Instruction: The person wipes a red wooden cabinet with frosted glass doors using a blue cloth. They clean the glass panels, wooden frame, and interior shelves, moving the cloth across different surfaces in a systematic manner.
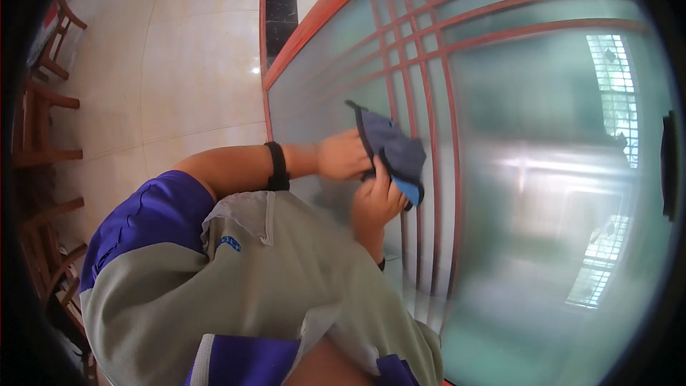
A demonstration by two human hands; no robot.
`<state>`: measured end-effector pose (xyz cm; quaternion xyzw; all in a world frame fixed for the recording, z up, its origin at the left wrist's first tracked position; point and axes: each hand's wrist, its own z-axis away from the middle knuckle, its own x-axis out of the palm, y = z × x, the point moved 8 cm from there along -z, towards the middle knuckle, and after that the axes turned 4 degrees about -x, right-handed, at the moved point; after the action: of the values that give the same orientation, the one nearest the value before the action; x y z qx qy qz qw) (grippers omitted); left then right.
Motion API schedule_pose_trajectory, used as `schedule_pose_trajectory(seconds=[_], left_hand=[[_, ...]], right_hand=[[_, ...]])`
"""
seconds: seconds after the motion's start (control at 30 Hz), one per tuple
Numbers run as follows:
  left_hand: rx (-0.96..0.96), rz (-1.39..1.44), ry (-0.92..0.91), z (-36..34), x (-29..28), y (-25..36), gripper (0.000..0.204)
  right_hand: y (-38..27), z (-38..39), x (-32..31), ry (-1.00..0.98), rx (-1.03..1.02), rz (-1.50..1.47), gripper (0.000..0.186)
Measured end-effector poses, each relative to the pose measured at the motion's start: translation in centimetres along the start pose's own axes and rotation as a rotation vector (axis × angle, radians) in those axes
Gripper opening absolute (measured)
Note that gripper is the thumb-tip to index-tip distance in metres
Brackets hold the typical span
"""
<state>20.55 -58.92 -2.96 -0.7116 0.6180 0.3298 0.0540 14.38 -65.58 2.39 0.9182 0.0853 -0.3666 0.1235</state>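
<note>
A dark grey-blue cloth (391, 144) with black edging and a brighter blue underside is bunched between my two hands, in front of the glass door. My left hand (344, 154) grips its left side, and the cloth covers the fingertips. Just below, my right hand (380, 199) pinches the lower edge, where the blue underside (409, 191) folds out. A black band (277, 164) circles my left wrist. Whether the cloth touches the glass cannot be made out.
The greenish glass door (514, 100) has reddish-brown lattice bars (427, 93) and a matching wooden frame (314, 14). A dark upright piece (669, 164) is at its right rim. Pale floor tiles (200, 64) and wooden chairs (43, 129) lie to the left.
</note>
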Motion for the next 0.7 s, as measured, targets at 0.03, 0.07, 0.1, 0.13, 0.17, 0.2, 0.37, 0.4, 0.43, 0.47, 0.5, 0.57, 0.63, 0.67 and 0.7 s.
schedule_pose_trajectory(seconds=[0.03,0.07,0.1,0.13,0.17,0.2,0.37,0.4,0.43,0.47,0.5,0.57,0.63,0.67,0.7], left_hand=[[-0.043,0.004,-0.038,-0.6,-0.3,-1.7,0.056],[-0.086,0.003,-0.074,-1.0,-0.7,-3.5,0.061],[-0.126,-0.025,-0.044,-1.3,-0.5,-4.2,0.055],[-0.16,-0.042,-0.02,-1.8,-1.4,-5.7,0.049],[-0.199,-0.078,0.007,-2.1,-2.1,-7.2,0.043],[-0.222,-0.088,0.035,-2.2,-2.8,-8.7,0.042],[-0.565,0.004,-0.178,-0.1,-4.8,-18.7,0.045],[-0.598,0.019,-0.195,0.4,-5.0,-20.3,0.042],[-0.633,0.009,-0.264,1.0,-4.8,-21.7,0.046],[-0.614,0.006,-0.293,1.5,-4.7,-22.2,0.047],[-0.605,0.005,-0.328,2.3,-4.3,-22.5,0.049],[-0.641,-0.042,-0.488,4.1,-2.7,-23.1,0.056],[-0.622,-0.035,-0.499,4.5,-3.0,-23.8,0.049],[-0.598,-0.037,-0.504,4.4,-3.3,-24.4,0.046],[-0.562,-0.042,-0.412,3.9,-4.7,-25.0,0.041]], right_hand=[[-0.7,-2.0,0.9,0.017,-0.015,-0.01,0.036],[-1.3,-3.9,1.9,0.019,-0.014,-0.038,0.037],[-1.0,-4.9,2.5,-0.001,-0.015,-0.073,0.037],[-1.3,-7.0,3.1,0.0,-0.014,-0.104,0.038],[-1.6,-8.8,4.0,-0.021,-0.007,-0.135,0.039],[-1.9,-10.3,5.1,-0.051,0.007,-0.165,0.04],[-5.2,-16.7,13.9,-0.269,0.014,-0.383,0.046],[-5.7,-17.0,15.6,-0.309,0.017,-0.391,0.045],[-6.1,-17.2,17.2,-0.331,0.005,-0.4,0.045],[-6.4,-17.3,18.6,-0.352,-0.008,-0.407,0.045],[-6.7,-17.1,19.8,-0.371,-0.03,-0.42,0.045],[-6.8,-15.4,22.2,-0.527,-0.035,-0.403,0.046],[-6.8,-14.8,23.6,-0.619,-0.019,-0.394,0.047],[-6.8,-15.4,23.5,-0.563,-0.001,-0.431,0.047],[-6.6,-15.8,23.5,-0.558,0.055,-0.459,0.047]])
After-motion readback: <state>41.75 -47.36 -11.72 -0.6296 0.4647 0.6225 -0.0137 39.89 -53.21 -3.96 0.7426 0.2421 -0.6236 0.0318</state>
